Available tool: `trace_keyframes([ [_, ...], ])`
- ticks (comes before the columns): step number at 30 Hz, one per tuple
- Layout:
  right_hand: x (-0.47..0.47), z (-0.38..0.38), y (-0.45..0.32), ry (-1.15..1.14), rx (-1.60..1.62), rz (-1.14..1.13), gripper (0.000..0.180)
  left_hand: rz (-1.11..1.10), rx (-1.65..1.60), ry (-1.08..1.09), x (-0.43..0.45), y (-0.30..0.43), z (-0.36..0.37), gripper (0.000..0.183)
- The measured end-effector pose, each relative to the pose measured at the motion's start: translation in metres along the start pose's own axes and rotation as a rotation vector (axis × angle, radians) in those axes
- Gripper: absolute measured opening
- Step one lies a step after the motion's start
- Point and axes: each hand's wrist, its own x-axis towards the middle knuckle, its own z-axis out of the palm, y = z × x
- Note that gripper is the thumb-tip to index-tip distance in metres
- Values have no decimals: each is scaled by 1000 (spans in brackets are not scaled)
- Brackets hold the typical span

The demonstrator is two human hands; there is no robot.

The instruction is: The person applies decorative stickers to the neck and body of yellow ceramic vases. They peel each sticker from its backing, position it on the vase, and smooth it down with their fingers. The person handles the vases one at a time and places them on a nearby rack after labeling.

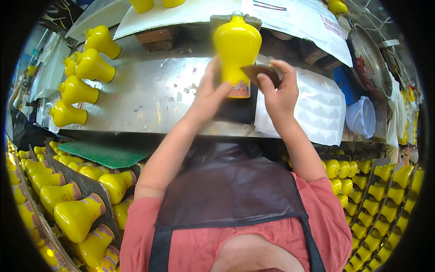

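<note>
A glossy yellow bottle [238, 44] with a clear glass mouth lies before me, its neck at a notched block [253, 22]. A patterned decal band [239, 89] rings its narrow base end. My left hand [211, 93] grips the bottle's left side, thumb near the band. In my right hand [280, 86] is a thin, flat brown scraper [263, 73], pinched between thumb and fingers. Its pointed corner is at the bottle's right side; whether it touches cannot be told. Under the base end is a black pad [238, 110]. Both hands are slightly blurred.
Several plain yellow bottles [95, 66] lie on the left of the metal table [142, 102]. A decal sheet [306, 105] and a pale bucket [361, 117] are on the right. Racks of yellow bottles [78, 217] flank me, with a green board [105, 153] at left.
</note>
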Motion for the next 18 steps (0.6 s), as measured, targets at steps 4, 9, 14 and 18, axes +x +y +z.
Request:
trace_keyframes([
  [4, 2, -7, -18, -261, -260, -379, 31, -176, -221, 30, -3, 12, -1, 72],
  [9, 13, -12, -29, -232, -444, -704, 32, -120, -222, 120, 19, 39, 2, 72],
  [14, 17, -19, -30, -478, -303, -613, 25, -170, -160, 105, 45, 53, 14, 81],
  [18, 50, -45, 3, -163, -314, -344, 24, -201, -291, 138, 51, 49, 22, 83],
])
